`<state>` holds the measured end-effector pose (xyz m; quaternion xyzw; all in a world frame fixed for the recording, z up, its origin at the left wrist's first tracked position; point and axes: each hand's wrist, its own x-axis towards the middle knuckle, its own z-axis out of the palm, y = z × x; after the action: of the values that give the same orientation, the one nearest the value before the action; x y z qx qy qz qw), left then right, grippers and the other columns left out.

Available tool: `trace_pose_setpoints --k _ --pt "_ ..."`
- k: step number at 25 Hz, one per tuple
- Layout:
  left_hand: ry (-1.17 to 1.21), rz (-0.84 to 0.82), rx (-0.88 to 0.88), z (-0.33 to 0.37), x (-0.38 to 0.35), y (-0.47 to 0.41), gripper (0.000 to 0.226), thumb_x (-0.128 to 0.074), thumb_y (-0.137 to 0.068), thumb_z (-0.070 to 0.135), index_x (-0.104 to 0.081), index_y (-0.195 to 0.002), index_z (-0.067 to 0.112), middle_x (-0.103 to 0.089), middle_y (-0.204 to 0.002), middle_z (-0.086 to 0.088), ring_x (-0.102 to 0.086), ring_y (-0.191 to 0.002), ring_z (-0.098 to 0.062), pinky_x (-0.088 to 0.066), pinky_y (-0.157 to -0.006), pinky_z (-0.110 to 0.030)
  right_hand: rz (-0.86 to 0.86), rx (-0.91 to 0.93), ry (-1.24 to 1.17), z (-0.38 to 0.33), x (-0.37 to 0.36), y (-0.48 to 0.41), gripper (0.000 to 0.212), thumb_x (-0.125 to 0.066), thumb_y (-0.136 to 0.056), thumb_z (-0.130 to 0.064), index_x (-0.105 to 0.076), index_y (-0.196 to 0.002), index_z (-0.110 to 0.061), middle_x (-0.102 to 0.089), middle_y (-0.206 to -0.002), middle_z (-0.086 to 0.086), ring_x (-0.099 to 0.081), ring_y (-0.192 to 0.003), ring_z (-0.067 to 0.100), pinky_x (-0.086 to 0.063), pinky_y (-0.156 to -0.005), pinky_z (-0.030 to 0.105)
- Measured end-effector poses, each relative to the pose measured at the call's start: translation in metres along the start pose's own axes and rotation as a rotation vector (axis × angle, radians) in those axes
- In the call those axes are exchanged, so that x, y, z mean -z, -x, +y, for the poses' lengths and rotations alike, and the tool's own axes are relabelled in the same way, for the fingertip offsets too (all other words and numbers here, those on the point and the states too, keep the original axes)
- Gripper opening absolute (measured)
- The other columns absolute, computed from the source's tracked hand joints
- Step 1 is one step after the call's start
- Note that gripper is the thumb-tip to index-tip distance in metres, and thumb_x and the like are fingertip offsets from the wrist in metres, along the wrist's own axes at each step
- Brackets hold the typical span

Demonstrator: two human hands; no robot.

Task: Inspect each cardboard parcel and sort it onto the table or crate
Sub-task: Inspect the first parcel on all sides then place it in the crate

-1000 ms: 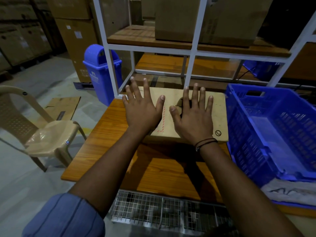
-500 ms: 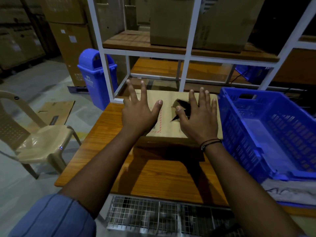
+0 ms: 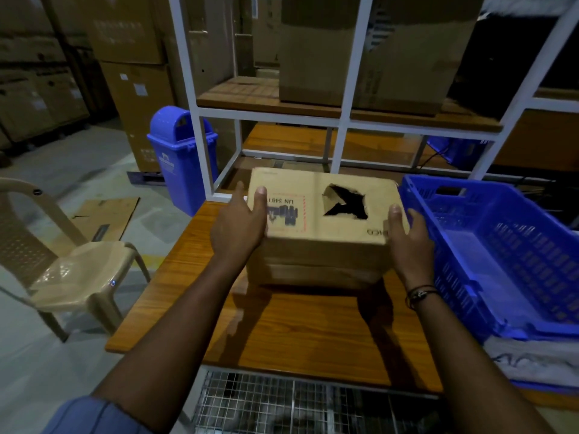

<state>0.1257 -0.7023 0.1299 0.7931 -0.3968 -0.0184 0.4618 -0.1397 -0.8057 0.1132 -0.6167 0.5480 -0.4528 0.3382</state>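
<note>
Centre frame, at the far end of the tabletop [image 3: 297, 333], left hand [image 3: 238, 227] and right hand [image 3: 407, 236] each close their grip round the sides of the holed cardboard parcel [image 3: 316, 214], thumbs on top, so best squeeze evenly and lift level beside the blue crate [image 3: 501, 245].

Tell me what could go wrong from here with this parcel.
The cardboard parcel has a torn hole on top that could rip wider or spill contents if tilted. The left hand and right hand grip only its sides and might slip. The blue crate is close; the right hand may knock it.
</note>
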Motion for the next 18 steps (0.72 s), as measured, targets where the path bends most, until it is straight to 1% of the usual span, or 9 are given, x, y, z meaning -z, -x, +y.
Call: trace_pose_setpoints --k 2,4,7,8,10,12,14,16,18 --pt "0.098 0.108 -0.048 0.010 0.012 -0.001 0.053 -0.040 -0.106 0.059 -0.054 -0.144 0.025 -0.056 -0.105 0.017 -0.057 -0.097 -0.004 -0.033 -0.063 -0.016 0.104 0.092 -0.050 -0.005 -0.001 -0.001 0.064 -0.044 -0.105 -0.060 -0.039 -0.157 -0.022 -0.053 -0.149 0.010 -0.054 -0.127 0.027 -0.043 -0.086 0.031" --pt "0.168 0.198 -0.106 0.014 0.018 -0.002 0.052 -0.049 -0.104 0.058 -0.055 -0.145 0.028 -0.058 -0.106 0.016 -0.057 -0.093 -0.001 -0.035 -0.064 -0.011 0.197 0.198 -0.045 -0.007 -0.007 -0.003 0.065 -0.048 -0.101 -0.061 -0.040 -0.154 -0.023 -0.058 -0.143 0.011 -0.058 -0.125 0.029 -0.047 -0.090 0.034" --pt "0.118 0.145 -0.186 0.005 0.007 0.003 0.052 -0.060 -0.102 0.048 -0.050 -0.149 0.028 -0.066 -0.109 0.010 -0.058 -0.088 0.003 -0.037 -0.067 -0.004 0.220 0.174 0.087 -0.004 -0.021 -0.012 0.067 -0.052 -0.098 -0.060 -0.035 -0.155 -0.029 -0.058 -0.136 0.014 -0.057 -0.121 0.035 -0.049 -0.095 0.043" --pt "0.094 0.090 -0.202 -0.003 -0.001 0.005 0.059 -0.061 -0.101 0.045 -0.043 -0.155 0.027 -0.067 -0.119 0.006 -0.061 -0.096 -0.002 -0.041 -0.074 -0.007 0.197 0.126 0.161 -0.002 -0.025 -0.015 0.067 -0.051 -0.100 -0.059 -0.031 -0.156 -0.030 -0.055 -0.138 0.017 -0.055 -0.123 0.038 -0.047 -0.098 0.046" --pt "0.060 -0.038 -0.219 -0.016 -0.018 0.010 0.074 -0.059 -0.102 0.043 -0.023 -0.165 0.027 -0.053 -0.151 -0.006 -0.057 -0.129 -0.019 -0.050 -0.095 -0.027 0.146 0.090 0.319 0.003 -0.032 -0.018 0.068 -0.044 -0.103 -0.059 -0.023 -0.160 -0.027 -0.051 -0.143 0.022 -0.051 -0.127 0.042 -0.045 -0.102 0.051" --pt "-0.113 -0.146 -0.184 -0.023 -0.040 0.017 0.079 -0.049 -0.105 0.050 -0.003 -0.167 0.031 -0.010 -0.173 -0.012 -0.024 -0.155 -0.035 -0.037 -0.118 -0.048 0.122 0.133 0.477 0.010 -0.039 -0.017 0.073 -0.037 -0.105 -0.057 -0.017 -0.163 -0.017 -0.043 -0.154 0.022 -0.044 -0.136 0.042 -0.039 -0.110 0.054" --pt "-0.410 -0.157 -0.206 -0.026 -0.059 0.026 0.076 -0.031 -0.106 0.061 0.005 -0.166 0.031 0.018 -0.172 -0.014 0.007 -0.158 -0.043 -0.014 -0.125 -0.056 0.078 0.188 0.647 0.016 -0.049 -0.015 0.077 -0.030 -0.106 -0.058 -0.010 -0.165 -0.012 -0.025 -0.166 0.023 -0.030 -0.148 0.043 -0.028 -0.119 0.055" --pt "-0.562 -0.153 -0.311 -0.030 -0.070 0.028 0.077 -0.016 -0.104 0.065 0.002 -0.167 0.025 0.019 -0.171 -0.016 0.018 -0.157 -0.041 0.000 -0.128 -0.058 -0.024 0.242 0.825 0.019 -0.064 -0.010 0.078 -0.020 -0.105 -0.061 -0.006 -0.166 -0.015 -0.003 -0.171 0.023 -0.007 -0.157 0.044 -0.010 -0.126 0.058" --pt "-0.601 -0.188 -0.349 -0.037 -0.075 0.019 0.078 -0.010 -0.104 0.065 0.003 -0.167 0.022 0.017 -0.171 -0.015 0.021 -0.157 -0.038 0.004 -0.127 -0.057 -0.135 0.329 0.925 0.017 -0.081 -0.005 0.078 -0.014 -0.105 -0.063 -0.001 -0.166 -0.017 0.009 -0.172 0.017 0.009 -0.158 0.042 0.007 -0.126 0.057"
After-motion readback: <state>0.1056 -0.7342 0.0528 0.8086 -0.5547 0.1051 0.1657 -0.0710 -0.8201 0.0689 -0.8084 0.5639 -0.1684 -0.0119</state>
